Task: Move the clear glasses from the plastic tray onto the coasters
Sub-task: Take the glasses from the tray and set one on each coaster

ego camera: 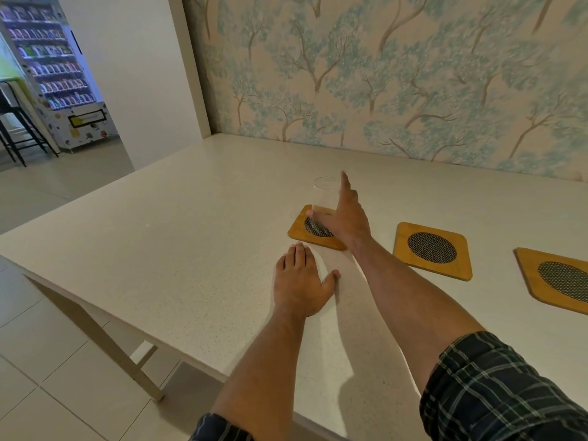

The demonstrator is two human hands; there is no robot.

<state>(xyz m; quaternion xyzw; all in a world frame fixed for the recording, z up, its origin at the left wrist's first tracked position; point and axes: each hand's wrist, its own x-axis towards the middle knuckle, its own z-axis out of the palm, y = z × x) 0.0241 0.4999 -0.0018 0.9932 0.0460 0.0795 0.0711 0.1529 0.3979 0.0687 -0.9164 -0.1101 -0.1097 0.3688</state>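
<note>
A tall clear glass (323, 194) stands upright on the leftmost wooden coaster (299, 232), over its dark mesh centre. My right hand (348, 218) wraps the lower part of the glass from the right, thumb across its near side and index finger pointing up off it. My left hand (300, 281) lies flat, palm down, on the white table (191, 249) just in front of that coaster, holding nothing. Two more wooden coasters, the middle coaster (432, 249) and the right coaster (555, 280), are bare. The plastic tray is out of view.
A wall with tree-patterned wallpaper (381, 74) runs along the table's far edge. The table's left edge drops to a tiled floor (47, 377). A vending machine (54, 74) and a black stool (16, 122) stand far off at the left.
</note>
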